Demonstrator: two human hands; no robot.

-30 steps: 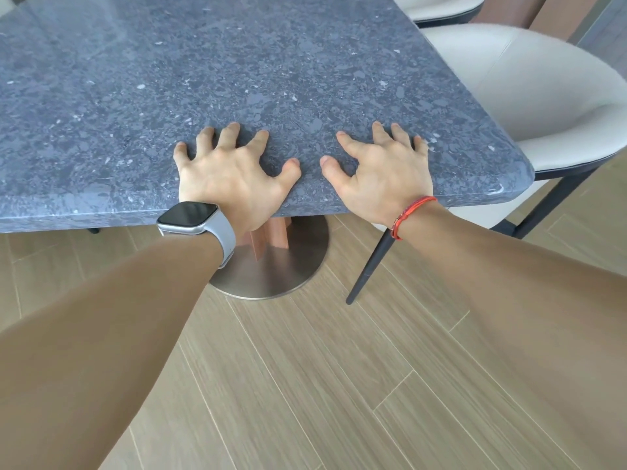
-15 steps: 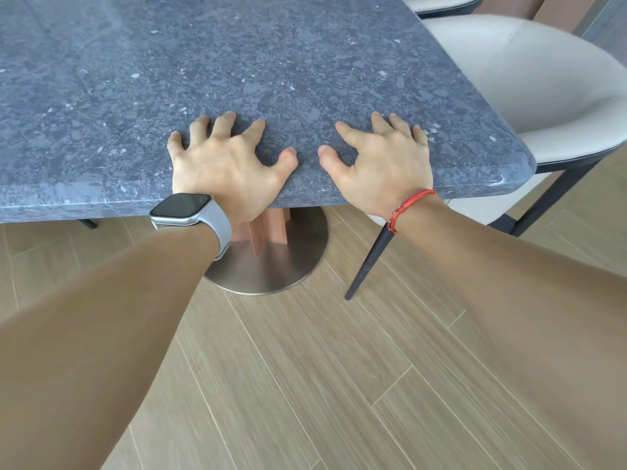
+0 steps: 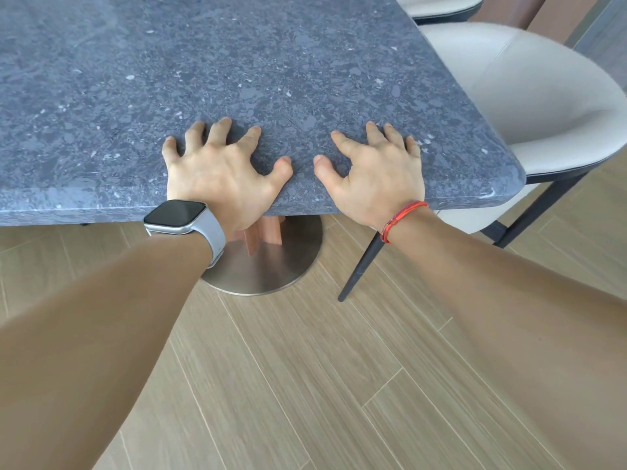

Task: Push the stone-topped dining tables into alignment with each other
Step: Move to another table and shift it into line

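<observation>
One grey-blue speckled stone-topped table [image 3: 271, 69] fills the upper part of the head view; no second table is in sight. My left hand [image 3: 220, 171], with a watch on its wrist, lies on the near edge with fingers spread and curled, fingertips pressing on the top. My right hand [image 3: 376, 171], with a red cord on its wrist, rests the same way a little to the right. Both heels of the palms sit against the table's front edge. All thumbs and fingers are on top, none hooked under.
The table stands on a round metal base [image 3: 271, 266] with a reddish column, right below my hands. A cream chair [image 3: 529, 106] with dark legs [image 3: 359, 269] stands close against the table's right side. A second chair [image 3: 441, 5] is behind it. Wood-plank floor [image 3: 322, 385] lies below.
Both hands stay planted on the table's near edge, the thumbs slightly further apart. The view has shifted only a little.
</observation>
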